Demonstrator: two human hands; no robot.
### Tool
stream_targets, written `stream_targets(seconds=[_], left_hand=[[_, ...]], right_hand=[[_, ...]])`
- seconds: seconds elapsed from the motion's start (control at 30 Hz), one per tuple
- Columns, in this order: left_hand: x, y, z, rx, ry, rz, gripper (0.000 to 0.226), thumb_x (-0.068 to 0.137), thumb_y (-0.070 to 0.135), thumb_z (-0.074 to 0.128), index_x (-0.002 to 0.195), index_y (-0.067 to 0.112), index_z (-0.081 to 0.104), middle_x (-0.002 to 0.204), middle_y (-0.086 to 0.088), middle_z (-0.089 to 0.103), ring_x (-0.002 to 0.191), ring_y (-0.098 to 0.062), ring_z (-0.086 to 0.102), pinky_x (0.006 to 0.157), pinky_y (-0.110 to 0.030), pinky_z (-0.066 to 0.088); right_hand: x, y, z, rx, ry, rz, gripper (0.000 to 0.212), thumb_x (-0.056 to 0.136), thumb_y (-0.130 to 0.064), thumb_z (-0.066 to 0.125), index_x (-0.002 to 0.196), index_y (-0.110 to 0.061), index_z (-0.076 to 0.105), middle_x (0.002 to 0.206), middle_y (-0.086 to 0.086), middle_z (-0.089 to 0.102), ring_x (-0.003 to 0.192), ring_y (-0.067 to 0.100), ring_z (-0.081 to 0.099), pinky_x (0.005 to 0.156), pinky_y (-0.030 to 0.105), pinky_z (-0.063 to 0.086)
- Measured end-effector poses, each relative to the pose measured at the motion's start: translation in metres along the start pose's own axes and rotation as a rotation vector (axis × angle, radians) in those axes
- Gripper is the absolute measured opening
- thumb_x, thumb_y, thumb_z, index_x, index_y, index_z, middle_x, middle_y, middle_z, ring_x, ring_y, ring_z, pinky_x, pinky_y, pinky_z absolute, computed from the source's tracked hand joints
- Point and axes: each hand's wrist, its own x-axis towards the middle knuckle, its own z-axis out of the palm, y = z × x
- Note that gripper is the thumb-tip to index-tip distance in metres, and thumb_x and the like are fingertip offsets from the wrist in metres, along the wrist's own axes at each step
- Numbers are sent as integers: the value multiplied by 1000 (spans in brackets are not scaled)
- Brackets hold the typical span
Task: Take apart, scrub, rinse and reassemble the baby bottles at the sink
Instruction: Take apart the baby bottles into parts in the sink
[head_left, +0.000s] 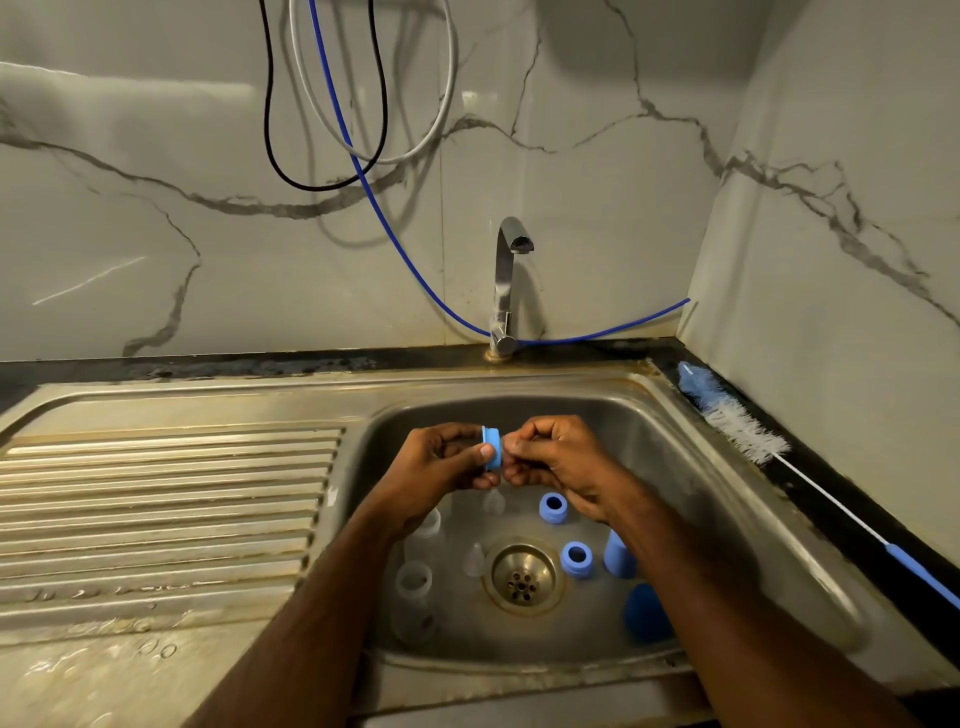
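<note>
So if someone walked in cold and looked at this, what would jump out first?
Two hands meet above the sink basin: the left hand grips a blue bottle ring while the right hand pinches at its other side. Below lie more blue rings and clear bottles; a bottle brush rests on the right counter.

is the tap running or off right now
Off, as far as the view shows: no stream falls from the tap spout into the sink, above the hands.
</note>
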Motion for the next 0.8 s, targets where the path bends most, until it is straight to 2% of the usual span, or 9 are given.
stream_targets(seconds=[0.07,0.2,0.3,0.4,0.5,0.63,0.8], left_hand=[[-1,2,-1,-14,-22,-1,43,86,17,69,127,5,62,102,-17,76,91,-28,75,79,-31,61],[-2,-1,1,70,-49,0,40,89,7,71,128,4,62,106,-13,76,98,-27,75,83,-33,61],[-1,-2,2,89,-24,12,41,88,7,72,128,4,62,106,-12,76,98,-26,75,83,-33,61],[0,-3,3,98,19,17,40,88,7,72,127,5,63,104,-10,77,95,-25,75,80,-30,61],[2,-4,8,139,21,22,40,88,8,74,127,6,63,102,-10,77,93,-23,76,80,-29,61],[4,0,13,139,7,56,40,88,9,74,126,8,63,104,-10,76,95,-22,75,82,-30,61],[3,-2,12,145,49,78,41,88,9,74,128,6,63,102,-8,77,92,-22,76,78,-26,60]], right_hand=[[-1,-2,-1,20,-29,19,4,90,0,68,93,1,70,87,21,73,76,26,72,71,32,61],[-1,1,-2,-29,-49,64,9,87,4,70,86,-5,69,96,27,72,81,30,73,71,32,61],[-3,4,-1,52,-9,110,6,89,2,69,93,-2,71,101,24,72,85,30,74,75,34,61],[-3,3,-1,109,14,156,12,92,-2,67,103,0,72,104,20,74,89,28,75,77,34,61],[-3,3,-2,60,76,146,15,90,3,66,103,0,73,103,19,73,83,23,73,69,26,59],[1,1,1,122,127,103,14,90,6,63,99,-2,70,100,19,72,81,23,70,70,28,60],[3,4,5,138,114,117,19,93,6,59,111,4,65,98,21,69,78,22,67,67,27,60]])
